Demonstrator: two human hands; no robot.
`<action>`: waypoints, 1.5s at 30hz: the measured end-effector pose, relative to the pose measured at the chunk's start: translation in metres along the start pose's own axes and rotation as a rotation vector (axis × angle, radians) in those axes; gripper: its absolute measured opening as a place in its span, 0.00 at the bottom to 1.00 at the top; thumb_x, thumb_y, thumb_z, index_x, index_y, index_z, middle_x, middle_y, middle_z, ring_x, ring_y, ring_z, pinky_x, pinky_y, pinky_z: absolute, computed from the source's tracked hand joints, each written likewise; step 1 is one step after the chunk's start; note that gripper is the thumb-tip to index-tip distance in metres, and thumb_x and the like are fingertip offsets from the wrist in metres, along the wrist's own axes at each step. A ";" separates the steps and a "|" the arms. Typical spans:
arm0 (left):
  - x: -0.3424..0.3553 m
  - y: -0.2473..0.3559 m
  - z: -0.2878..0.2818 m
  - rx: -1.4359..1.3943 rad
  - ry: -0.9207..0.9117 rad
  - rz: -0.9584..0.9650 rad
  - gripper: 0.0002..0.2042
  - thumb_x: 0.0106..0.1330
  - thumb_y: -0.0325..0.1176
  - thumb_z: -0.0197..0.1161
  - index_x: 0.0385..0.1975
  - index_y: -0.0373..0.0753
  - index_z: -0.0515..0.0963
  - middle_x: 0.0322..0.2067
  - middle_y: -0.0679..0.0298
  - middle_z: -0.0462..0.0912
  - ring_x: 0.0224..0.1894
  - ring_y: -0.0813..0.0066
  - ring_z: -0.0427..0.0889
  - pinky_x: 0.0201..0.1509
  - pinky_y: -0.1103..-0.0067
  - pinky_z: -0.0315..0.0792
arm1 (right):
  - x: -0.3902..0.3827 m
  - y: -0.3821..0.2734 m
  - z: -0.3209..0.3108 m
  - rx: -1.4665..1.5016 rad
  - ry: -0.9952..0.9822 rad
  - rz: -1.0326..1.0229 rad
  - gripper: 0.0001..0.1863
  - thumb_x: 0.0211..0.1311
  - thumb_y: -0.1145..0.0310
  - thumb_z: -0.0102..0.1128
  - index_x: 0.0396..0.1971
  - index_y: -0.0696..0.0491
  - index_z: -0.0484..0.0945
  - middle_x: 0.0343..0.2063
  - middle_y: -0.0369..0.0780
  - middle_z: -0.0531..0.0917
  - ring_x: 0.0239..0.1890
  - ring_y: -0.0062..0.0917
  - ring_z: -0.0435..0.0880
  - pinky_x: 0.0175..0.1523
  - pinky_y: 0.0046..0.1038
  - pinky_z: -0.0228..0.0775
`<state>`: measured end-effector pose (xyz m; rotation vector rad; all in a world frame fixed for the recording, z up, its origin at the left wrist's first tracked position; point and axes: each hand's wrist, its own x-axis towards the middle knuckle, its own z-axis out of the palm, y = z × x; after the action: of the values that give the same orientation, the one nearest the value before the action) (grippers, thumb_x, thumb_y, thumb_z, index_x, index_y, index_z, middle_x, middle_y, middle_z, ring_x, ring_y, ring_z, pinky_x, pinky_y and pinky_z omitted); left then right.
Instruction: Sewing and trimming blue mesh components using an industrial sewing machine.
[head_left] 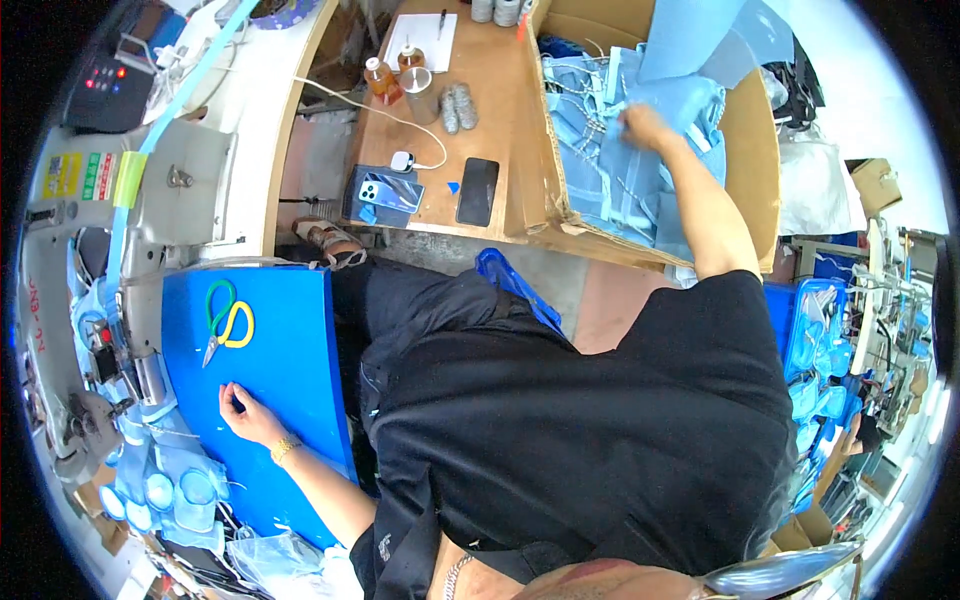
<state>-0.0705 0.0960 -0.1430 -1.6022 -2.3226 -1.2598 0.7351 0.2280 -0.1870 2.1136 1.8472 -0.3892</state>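
We find the light-blue cloth pieces (640,175) heaped in a cardboard box (752,165) at the upper right of the frame. The right hand (648,128) is much the nearer: on the heap, arm coming up from the right of the frame, fingers curled and blurred. Whether they grip a piece or only press on it, we can't make out.

The left hand (252,420) lies well apart, on the blue desk (290,345) toward the lower left; from there the heap is up and to the right. Its fingers curl loosely; we see nothing in them.

Heap's long axis: roughly up and down the frame, lower end leaning right. Pieces overlap and face several ways, pale cords among them, so we give no single pointing direction. A flat blue sheet (700,40) rises past the heap toward the top edge.

Near the left hand we note scissors (216,336), blades pointing down and slightly left, handles up.
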 end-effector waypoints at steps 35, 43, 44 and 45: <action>-0.158 0.111 -0.098 0.034 0.322 -0.221 0.11 0.59 0.26 0.65 0.43 0.38 0.81 0.49 0.56 0.81 0.58 0.56 0.75 0.61 0.67 0.67 | -0.178 -0.538 -0.091 1.020 -0.633 -1.071 0.13 0.65 0.67 0.59 0.47 0.55 0.79 0.33 0.37 0.86 0.22 0.13 0.79 0.23 0.15 0.66; -0.165 0.079 -0.125 0.295 0.389 -0.263 0.15 0.58 0.28 0.66 0.46 0.38 0.79 0.52 0.55 0.79 0.61 0.53 0.71 0.63 0.65 0.64 | -0.077 -0.577 -0.124 0.298 0.560 -1.376 0.18 0.59 0.62 0.61 0.49 0.51 0.79 0.46 0.47 0.79 0.49 0.41 0.78 0.55 0.37 0.68; -0.170 0.073 -0.130 0.313 0.329 -0.286 0.20 0.58 0.30 0.66 0.51 0.39 0.77 0.57 0.53 0.74 0.65 0.50 0.66 0.66 0.63 0.60 | -0.072 -0.578 -0.122 0.266 0.522 -1.357 0.19 0.60 0.62 0.61 0.50 0.51 0.79 0.46 0.47 0.79 0.49 0.41 0.78 0.55 0.37 0.68; -0.170 0.070 -0.133 0.326 0.333 -0.291 0.20 0.58 0.30 0.66 0.51 0.39 0.77 0.57 0.53 0.74 0.65 0.50 0.66 0.66 0.63 0.60 | -0.071 -0.580 -0.121 0.233 0.486 -1.337 0.19 0.60 0.61 0.61 0.51 0.51 0.79 0.45 0.47 0.79 0.49 0.41 0.78 0.55 0.38 0.68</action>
<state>0.0126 -0.1086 -0.0920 -0.9068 -2.4373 -1.0213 0.1515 0.2835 -0.0775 0.7387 3.4260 -0.3609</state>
